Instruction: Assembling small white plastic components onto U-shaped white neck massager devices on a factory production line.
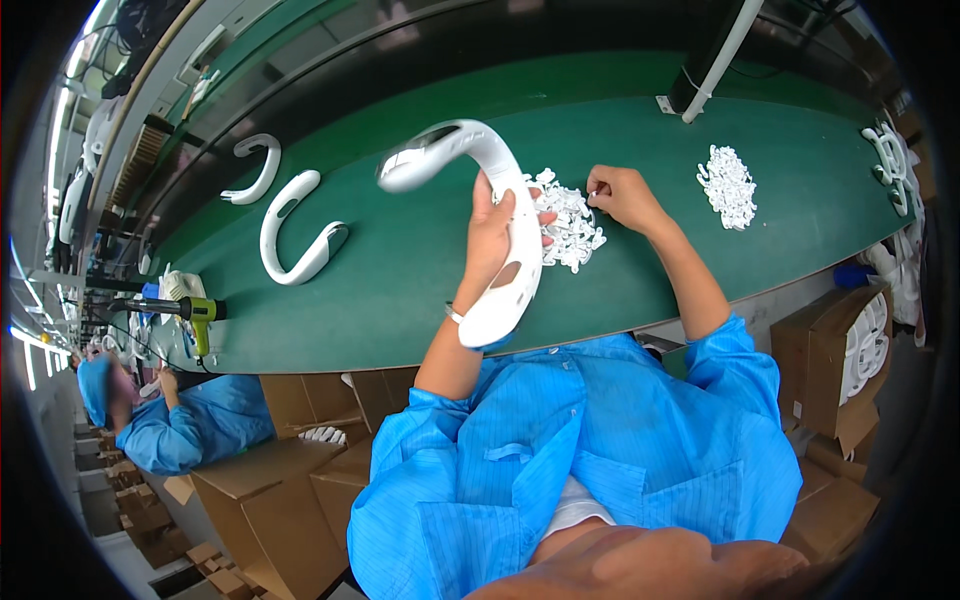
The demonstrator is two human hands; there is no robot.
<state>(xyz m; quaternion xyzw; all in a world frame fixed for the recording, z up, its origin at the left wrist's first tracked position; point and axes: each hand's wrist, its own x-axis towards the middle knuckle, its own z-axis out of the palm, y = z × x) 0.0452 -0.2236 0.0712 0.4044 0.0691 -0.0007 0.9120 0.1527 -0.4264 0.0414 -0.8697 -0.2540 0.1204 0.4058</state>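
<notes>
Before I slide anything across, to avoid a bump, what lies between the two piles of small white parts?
The right hand and some green table, in the head view.

A green heat gun [204,312] lies left, cardboard boxes [275,510] on both sides.

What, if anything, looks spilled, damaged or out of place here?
Nothing clearly stands out. Small white parts lie loose on the green table by the left hand, with a second heap farther right, but both are compact, so they look piled rather than spilled. No damage shows on the held curved piece.
</notes>
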